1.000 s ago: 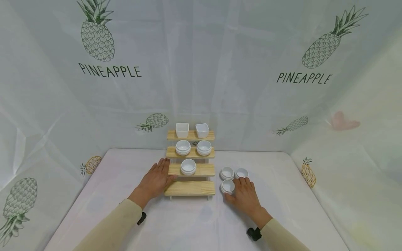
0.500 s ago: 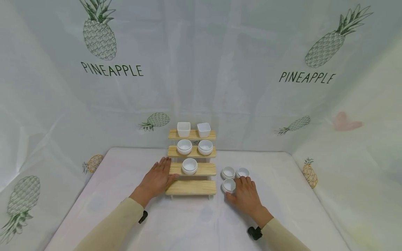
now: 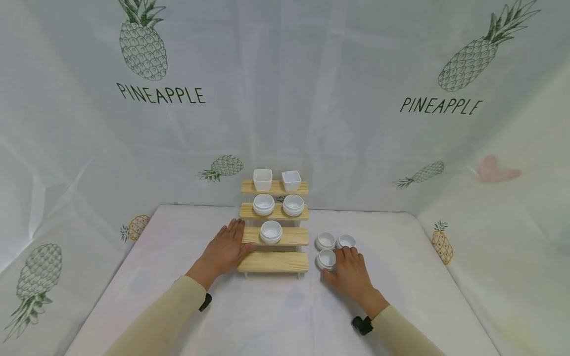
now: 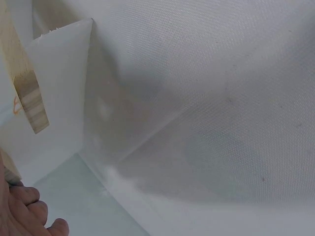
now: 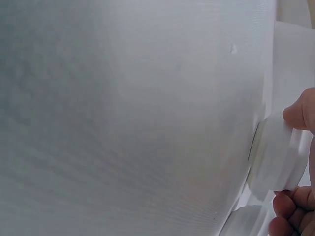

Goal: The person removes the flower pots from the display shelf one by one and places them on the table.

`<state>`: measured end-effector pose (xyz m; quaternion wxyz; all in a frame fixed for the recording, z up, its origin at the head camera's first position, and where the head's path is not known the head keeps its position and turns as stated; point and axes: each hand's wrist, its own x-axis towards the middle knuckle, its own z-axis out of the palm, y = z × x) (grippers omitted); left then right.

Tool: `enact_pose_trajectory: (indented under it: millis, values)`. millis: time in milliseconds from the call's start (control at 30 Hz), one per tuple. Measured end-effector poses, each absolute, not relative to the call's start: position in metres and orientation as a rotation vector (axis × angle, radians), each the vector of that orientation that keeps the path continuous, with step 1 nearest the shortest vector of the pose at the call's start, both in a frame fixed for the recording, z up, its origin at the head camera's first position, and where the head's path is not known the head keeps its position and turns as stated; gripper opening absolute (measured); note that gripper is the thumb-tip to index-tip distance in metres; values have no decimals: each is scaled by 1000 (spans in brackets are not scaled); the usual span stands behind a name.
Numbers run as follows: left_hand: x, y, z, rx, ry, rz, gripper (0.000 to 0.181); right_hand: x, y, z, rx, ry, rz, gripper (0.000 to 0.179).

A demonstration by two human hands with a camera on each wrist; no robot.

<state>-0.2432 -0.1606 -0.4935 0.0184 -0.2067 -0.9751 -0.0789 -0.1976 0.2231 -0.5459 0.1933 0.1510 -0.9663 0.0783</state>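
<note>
A tiered wooden stand point(image 3: 273, 262) faces me, its steps of pale wood carried on white side panels. My left hand point(image 3: 222, 248) rests along its left side with straight fingers, the thumb lying toward the lower steps. In the left wrist view, the curved fingertips point(image 4: 37, 209) show beside a wooden board end. To the right of the stand, my right hand point(image 3: 350, 274) grips a small round white bowl point(image 3: 327, 259) on the table. The right wrist view shows the thumb on one side of this bowl point(image 5: 278, 152) and the fingers on the other.
Behind the gripped bowl stand two more round bowls, one at left point(image 3: 326, 240) and one at right point(image 3: 346, 241). One round bowl point(image 3: 270, 231) sits on the third step, two above it, and two square white cups point(image 3: 262, 180) on top. A pineapple-print cloth point(image 3: 369, 99) hangs behind.
The head view has shifted slightly, moving the scene a little up and to the right. Both hands keep their places at the stand and the bowl.
</note>
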Motion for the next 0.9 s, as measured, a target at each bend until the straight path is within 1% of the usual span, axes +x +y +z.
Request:
enact_pose_trajectory:
  millis: [267,433,567,800,900]
  values:
    - [-243,-157,-486,-649,-3024,-244,86,-202,224,-534,462,-2587,210,67]
    - [-244,-157,-485,-648,-3037,-224,86,-208,215,-517,505,-2545,220,67]
    - [-244,-159,-485,-645,-3038,-188,86,-212,197,-498,547,-2510,256,65]
    - [-243,-160,-485,-659,-3039,-194,86,-220,157,-470,639,-2452,262,66]
    - [-243,-160,-486,-662,-3041,-171,86,-223,138,-461,675,-2428,244,64]
